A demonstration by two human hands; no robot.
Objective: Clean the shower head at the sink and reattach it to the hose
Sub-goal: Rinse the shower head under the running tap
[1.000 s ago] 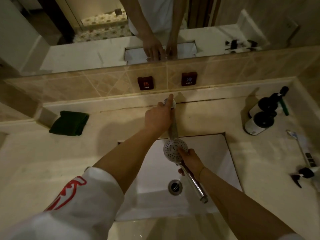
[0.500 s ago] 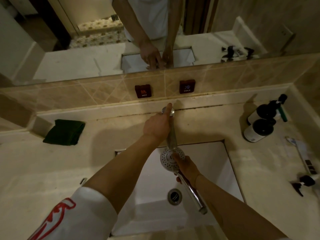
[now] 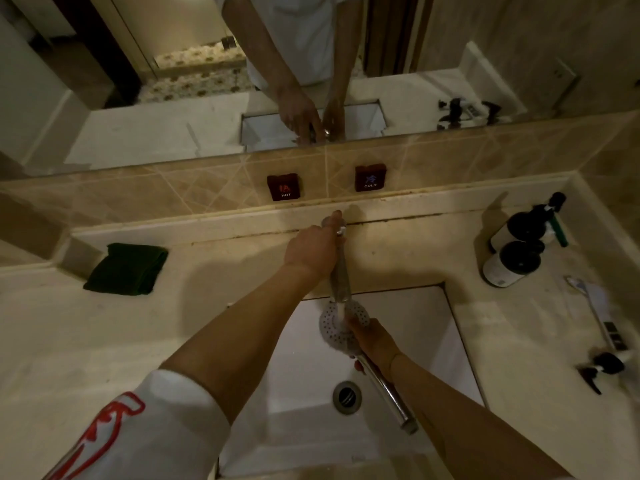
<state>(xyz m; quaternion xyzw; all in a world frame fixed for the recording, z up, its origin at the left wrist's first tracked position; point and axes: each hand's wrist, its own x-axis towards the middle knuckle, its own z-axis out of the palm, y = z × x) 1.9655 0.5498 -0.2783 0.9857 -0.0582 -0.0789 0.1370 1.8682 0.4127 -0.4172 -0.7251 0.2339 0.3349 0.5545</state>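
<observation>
Head view, looking down on a beige stone counter [image 3: 86, 341] running the full width, mirror [image 3: 156, 98] above its tiled back wall. White rectangular sink [image 3: 415, 341] sunk into the counter's middle, round metal drain [image 3: 347, 397] on its floor toward the near edge. Left hand [image 3: 313, 249] reaches to the counter's back edge, fingers curled around the top of the chrome faucet [image 3: 340, 275], index finger stretched along it; water runs from the spout. Right hand [image 3: 374, 342] over the sink, fingers wrapped around the neck of the shower head [image 3: 337, 325]; the perforated face is turned up directly under the stream, chrome handle angling down toward the sink's near right corner. Folded dark green cloth [image 3: 126, 268] near the counter's back left corner. Two dark pump bottles [image 3: 519, 252] at the back right. Red HOT tag [image 3: 283, 186] and COLD tag [image 3: 370, 177] on the wall tiles behind the faucet. Toothbrush [image 3: 588, 299] along the counter's right edge, blurred.
</observation>
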